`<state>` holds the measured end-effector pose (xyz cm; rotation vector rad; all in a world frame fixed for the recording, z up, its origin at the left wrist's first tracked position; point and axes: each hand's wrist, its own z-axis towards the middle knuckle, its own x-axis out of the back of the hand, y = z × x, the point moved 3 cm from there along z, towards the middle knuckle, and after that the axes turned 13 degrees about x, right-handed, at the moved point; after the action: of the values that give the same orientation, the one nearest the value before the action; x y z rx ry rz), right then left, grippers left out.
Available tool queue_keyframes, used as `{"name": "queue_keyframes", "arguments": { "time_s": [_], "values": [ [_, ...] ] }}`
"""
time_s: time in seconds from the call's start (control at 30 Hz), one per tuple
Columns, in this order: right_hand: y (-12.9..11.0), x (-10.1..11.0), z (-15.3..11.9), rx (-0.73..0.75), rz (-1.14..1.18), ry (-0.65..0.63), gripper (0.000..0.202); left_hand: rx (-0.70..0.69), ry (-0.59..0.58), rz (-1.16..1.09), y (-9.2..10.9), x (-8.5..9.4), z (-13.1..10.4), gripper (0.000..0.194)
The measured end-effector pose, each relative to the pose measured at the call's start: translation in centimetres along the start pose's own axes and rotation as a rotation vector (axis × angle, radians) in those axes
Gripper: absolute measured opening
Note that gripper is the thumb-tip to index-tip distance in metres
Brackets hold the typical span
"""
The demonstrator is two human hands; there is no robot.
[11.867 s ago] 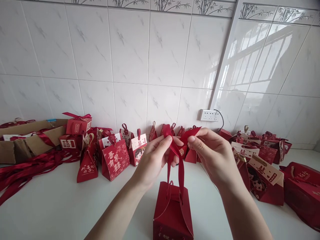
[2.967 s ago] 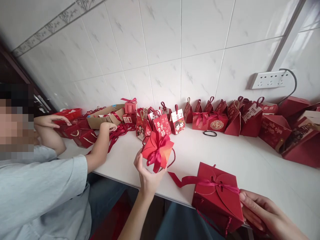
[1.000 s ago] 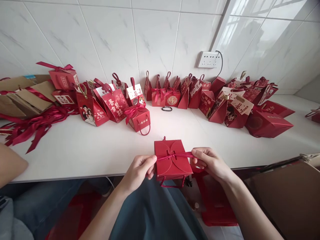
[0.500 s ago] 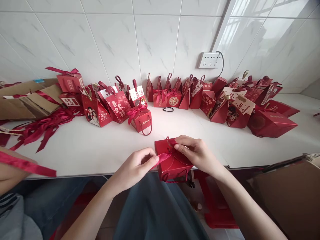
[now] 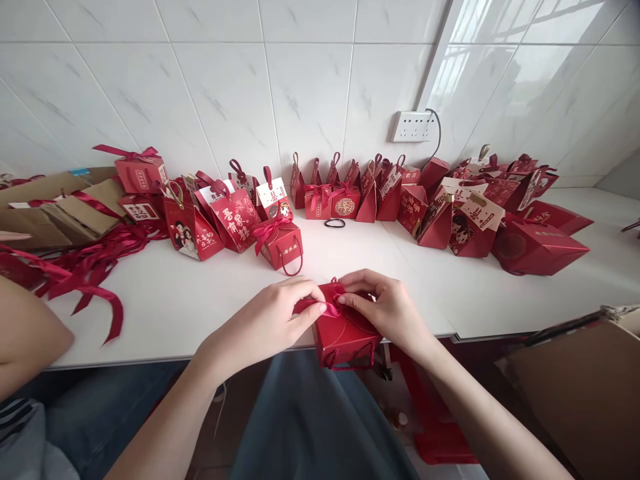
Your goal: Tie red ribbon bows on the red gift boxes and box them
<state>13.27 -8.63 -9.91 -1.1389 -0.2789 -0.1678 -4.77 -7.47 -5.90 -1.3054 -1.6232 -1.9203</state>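
The fingers [image 5: 309, 319] of your left hand [image 5: 275, 317] and right hand [image 5: 390, 307] pinch the shiny crimson satin ribbon [image 5: 331, 309] atop a closed red cardboard box [image 5: 345, 339] by the white surface's [image 5: 425, 293] near edge; an open brown cardboard carton [image 5: 83, 219] holds red-and-white pieces [image 5: 31, 205].

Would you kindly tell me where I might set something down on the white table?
The white table has bare patches between the left hand and the glossy red ribbon pile, and between the right hand and the large red paper box. It is crowded along the white tiled wall, where small red gift boxes cluster.
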Motion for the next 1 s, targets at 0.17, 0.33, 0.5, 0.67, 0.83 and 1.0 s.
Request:
{"name": "queue_keyframes", "arguments": {
  "time_s": [0.17,0.33,0.5,0.67,0.83,1.0],
  "values": [
    [-0.5,-0.1,0.4,0.055,-0.055,-0.048,0.012,-0.133,0.104,0.239,2.1,0.7,0.6,0.024],
    [-0.6,-0.1,1.0,0.017,-0.037,-0.061,0.012,-0.202,0.118,0.245,3.2,1.0,1.1,0.017],
    [-0.8,-0.1,1.3,0.037,-0.067,-0.111,0.009,-0.219,0.058,0.038,2.9,1.0,2.3,0.016],
    [-0.4,-0.3,1.0,0.002,0.072,-0.116,0.001,-0.093,0.026,-0.2,1.2,0.0,4.1,0.015],
    [0.2,-0.3,0.6,0.009,0.203,0.048,0.022,-0.058,-0.012,-0.324,-0.4,-1.4,4.7,0.012],
    [0.5,-0.5,0.3,-0.001,0.284,0.101,0.027,-0.044,0.0,-0.295,-1.0,-1.9,3.9,0.01]
  ]
}}
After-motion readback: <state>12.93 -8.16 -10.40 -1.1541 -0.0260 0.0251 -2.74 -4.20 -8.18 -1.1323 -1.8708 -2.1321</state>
